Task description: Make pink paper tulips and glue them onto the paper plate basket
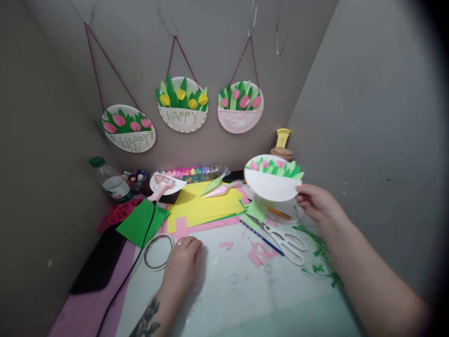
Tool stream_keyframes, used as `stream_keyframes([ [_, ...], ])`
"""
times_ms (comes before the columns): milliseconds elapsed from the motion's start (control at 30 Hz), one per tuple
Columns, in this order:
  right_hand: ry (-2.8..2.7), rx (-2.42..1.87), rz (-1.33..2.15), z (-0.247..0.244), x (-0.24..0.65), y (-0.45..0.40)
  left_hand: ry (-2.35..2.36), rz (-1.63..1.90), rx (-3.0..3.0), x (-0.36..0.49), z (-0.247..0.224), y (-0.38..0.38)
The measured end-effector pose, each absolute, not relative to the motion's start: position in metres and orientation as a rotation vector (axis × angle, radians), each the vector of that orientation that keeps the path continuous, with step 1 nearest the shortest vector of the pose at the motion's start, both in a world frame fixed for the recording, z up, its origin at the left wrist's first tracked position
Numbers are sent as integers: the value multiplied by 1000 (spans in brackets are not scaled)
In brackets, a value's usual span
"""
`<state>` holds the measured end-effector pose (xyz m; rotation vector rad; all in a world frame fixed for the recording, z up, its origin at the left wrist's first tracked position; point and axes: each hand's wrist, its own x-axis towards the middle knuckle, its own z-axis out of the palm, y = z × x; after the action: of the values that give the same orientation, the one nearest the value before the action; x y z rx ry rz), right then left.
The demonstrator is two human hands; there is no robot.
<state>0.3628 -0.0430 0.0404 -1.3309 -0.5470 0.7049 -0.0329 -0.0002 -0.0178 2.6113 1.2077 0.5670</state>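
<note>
My right hand (pixel 312 201) pinches the right edge of a white paper plate basket (pixel 271 185), lifted above the table's back right. Pink paper tulips and green leaves stand up from its plain white front pocket. My left hand (pixel 184 262) rests on the white table surface (pixel 224 290), its fingers curled downward. Beside it lie a roll of tape (pixel 157 267) and a small pink paper strip (pixel 181 227). Whether anything is beneath those fingers is hidden.
Three decorated plates (pixel 129 128) hang on the wall. White scissors (pixel 286 241), a blue pencil (pixel 261 237), yellow sheets (pixel 205 203), green paper (pixel 142 222) and pink scraps (pixel 259 255) lie around. A bottle (pixel 114 185) and a corded glue gun (pixel 161 189) are at left.
</note>
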Motion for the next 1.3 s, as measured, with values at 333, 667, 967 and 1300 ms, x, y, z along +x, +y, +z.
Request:
stream_keyframes([
  [333, -653, -1538, 1329, -16, 192, 23, 1288, 668, 2490, -34, -16, -1],
  [667, -1138, -1756, 938, 6, 250, -32, 1263, 563, 2494, -34, -20, 7],
  [967, -2136, -1734, 727, 7, 246, -95, 1225, 622, 2545, -28, -31, 6],
  [1300, -2250, -1669, 870, 13, 242, -75, 1093, 673, 2506, -28, -17, -8],
])
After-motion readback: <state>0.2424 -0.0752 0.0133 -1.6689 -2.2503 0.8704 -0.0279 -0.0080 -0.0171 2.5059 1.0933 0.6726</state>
